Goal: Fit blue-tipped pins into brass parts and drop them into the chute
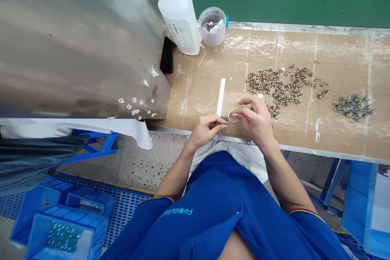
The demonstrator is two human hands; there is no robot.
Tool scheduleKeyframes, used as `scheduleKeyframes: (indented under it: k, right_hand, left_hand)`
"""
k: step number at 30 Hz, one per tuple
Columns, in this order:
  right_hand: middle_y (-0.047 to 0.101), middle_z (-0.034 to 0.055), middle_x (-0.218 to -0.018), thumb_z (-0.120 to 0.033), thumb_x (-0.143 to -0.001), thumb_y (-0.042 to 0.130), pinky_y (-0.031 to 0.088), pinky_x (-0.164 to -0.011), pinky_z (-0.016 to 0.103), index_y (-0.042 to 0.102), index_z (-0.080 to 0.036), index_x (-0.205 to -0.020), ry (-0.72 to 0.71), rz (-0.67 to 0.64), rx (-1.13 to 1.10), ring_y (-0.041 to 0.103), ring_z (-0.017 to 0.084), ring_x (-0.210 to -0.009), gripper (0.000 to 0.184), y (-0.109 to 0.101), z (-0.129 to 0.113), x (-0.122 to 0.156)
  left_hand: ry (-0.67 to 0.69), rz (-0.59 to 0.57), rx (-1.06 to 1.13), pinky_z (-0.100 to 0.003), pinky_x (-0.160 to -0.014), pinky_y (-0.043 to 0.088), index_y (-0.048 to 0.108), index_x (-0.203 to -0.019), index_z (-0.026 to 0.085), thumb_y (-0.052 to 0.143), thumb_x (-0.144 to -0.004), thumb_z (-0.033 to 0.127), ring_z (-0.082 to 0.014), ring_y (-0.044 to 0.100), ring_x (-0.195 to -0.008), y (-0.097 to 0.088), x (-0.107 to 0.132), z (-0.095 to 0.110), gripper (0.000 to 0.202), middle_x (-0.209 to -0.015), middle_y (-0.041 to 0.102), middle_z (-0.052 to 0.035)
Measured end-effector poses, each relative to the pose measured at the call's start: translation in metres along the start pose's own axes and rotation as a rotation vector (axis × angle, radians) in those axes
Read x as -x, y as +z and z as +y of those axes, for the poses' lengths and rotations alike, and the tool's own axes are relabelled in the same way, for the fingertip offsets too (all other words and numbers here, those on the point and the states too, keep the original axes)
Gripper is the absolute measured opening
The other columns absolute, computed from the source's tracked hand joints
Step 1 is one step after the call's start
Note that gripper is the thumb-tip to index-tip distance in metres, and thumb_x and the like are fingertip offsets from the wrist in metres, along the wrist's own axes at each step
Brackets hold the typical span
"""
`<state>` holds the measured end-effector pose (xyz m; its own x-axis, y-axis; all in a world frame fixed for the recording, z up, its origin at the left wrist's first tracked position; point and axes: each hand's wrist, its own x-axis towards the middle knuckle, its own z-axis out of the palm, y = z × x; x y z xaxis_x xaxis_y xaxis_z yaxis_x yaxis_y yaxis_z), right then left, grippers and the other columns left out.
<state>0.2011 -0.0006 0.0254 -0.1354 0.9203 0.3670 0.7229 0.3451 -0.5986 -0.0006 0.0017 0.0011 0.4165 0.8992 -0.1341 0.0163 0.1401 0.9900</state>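
My left hand (210, 128) is at the table's front edge, thumb and index finger pinched together. A tiny dark bit shows at its fingertips, too small to name. Just right of it, a small round dish with a white rim (229, 118) lies on the cardboard. My right hand (256, 120) is over the dish's right side, fingers bent and drawn together; whatever they hold is hidden. Behind the left hand lies a white strip (221, 95). A wide heap of small brass-coloured metal parts (268, 81) spreads beyond the right hand. Farther right sits a pile of bluish metal parts (353, 107).
A white bottle with a blue cap (183, 20) stands at the back left, beside a tub of scraps (213, 36), a black phone (167, 55) and a toothpick (202, 59). Small printed stickers (134, 100) dot the metal surface. Blue bins (67, 211) stand on the floor.
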Motion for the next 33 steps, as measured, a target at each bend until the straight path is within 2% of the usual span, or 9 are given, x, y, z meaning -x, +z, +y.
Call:
scheduleKeyframes:
  k: [4,8,10,13,17,20,25,33]
  right_hand:
    - [0.065,0.0077,-0.098,-0.028,-0.096,0.064,0.048,-0.076,0.036,0.072,-0.023,-0.080,-0.049,-0.077,0.016,0.057,0.021,-0.086,0.018,-0.012,0.002,0.000]
    - [0.064,0.0071,-0.099,-0.027,-0.096,0.064,0.051,-0.078,0.037,0.073,-0.023,-0.084,-0.002,-0.130,-0.157,0.062,0.020,-0.087,0.016,-0.009,0.003,0.004]
    - [0.066,0.0066,-0.099,-0.027,-0.096,0.064,0.053,-0.079,0.037,0.073,-0.024,-0.084,0.049,-0.080,-0.244,0.065,0.020,-0.090,0.015,-0.005,0.002,0.006]
    - [0.071,0.0052,-0.093,-0.032,-0.095,0.065,0.055,-0.076,0.034,0.071,-0.024,-0.083,0.187,0.067,-0.375,0.069,0.020,-0.089,0.016,-0.002,-0.002,0.011]
    - [0.073,0.0024,-0.080,-0.040,-0.094,0.068,0.055,-0.065,0.029,0.071,-0.023,-0.087,0.406,0.274,-0.586,0.067,0.016,-0.069,0.020,0.001,-0.011,0.028]
    - [0.073,0.0013,-0.075,-0.045,-0.092,0.070,0.055,-0.059,0.028,0.071,-0.022,-0.086,0.477,0.328,-0.642,0.063,0.013,-0.059,0.024,0.009,-0.015,0.042]
    - [0.075,0.0025,-0.077,-0.048,-0.092,0.068,0.056,-0.059,0.028,0.070,-0.023,-0.086,0.478,0.314,-0.623,0.066,0.015,-0.061,0.026,0.019,-0.013,0.050]
    - [0.076,0.0029,-0.078,-0.047,-0.094,0.067,0.059,-0.062,0.031,0.071,-0.024,-0.088,0.419,0.230,-0.563,0.071,0.017,-0.067,0.024,0.017,-0.011,0.050]
  left_hand:
    - [0.001,0.010,-0.049,-0.019,-0.052,0.050,0.072,-0.083,0.012,0.073,-0.086,0.031,-0.0082,0.059,-0.055,0.001,0.001,0.001,0.018,-0.073,0.067,-0.0023]
    - [0.085,-0.005,-0.148,-0.019,-0.052,0.047,0.072,-0.083,0.013,0.070,-0.088,0.026,-0.0082,0.058,-0.056,0.001,0.001,0.003,0.014,-0.074,0.067,-0.0025]
    - [0.140,-0.005,-0.204,-0.019,-0.052,0.044,0.073,-0.084,0.013,0.069,-0.089,0.025,-0.0084,0.057,-0.058,0.000,0.002,0.004,0.013,-0.074,0.067,-0.0027]
    - [0.215,-0.001,-0.282,-0.019,-0.053,0.042,0.073,-0.084,0.013,0.068,-0.091,0.024,-0.0078,0.054,-0.057,0.001,0.002,0.003,0.013,-0.073,0.067,-0.0026]
    - [0.288,-0.010,-0.350,-0.019,-0.053,0.040,0.072,-0.084,0.013,0.067,-0.093,0.022,-0.0074,0.051,-0.056,0.003,0.003,0.003,0.014,-0.071,0.065,-0.0015]
    - [0.294,-0.021,-0.407,-0.020,-0.054,0.040,0.071,-0.083,0.014,0.066,-0.092,0.019,-0.0077,0.050,-0.056,0.005,0.004,0.003,0.012,-0.071,0.064,-0.0009]
    - [0.324,-0.032,-0.472,-0.020,-0.054,0.039,0.068,-0.080,0.014,0.064,-0.091,0.014,-0.0074,0.048,-0.056,0.009,0.003,0.003,0.012,-0.069,0.059,0.0011]
    - [0.313,-0.032,-0.463,-0.020,-0.055,0.039,0.068,-0.081,0.014,0.065,-0.091,0.015,-0.0075,0.047,-0.055,0.009,0.004,0.004,0.011,-0.069,0.059,0.0015]
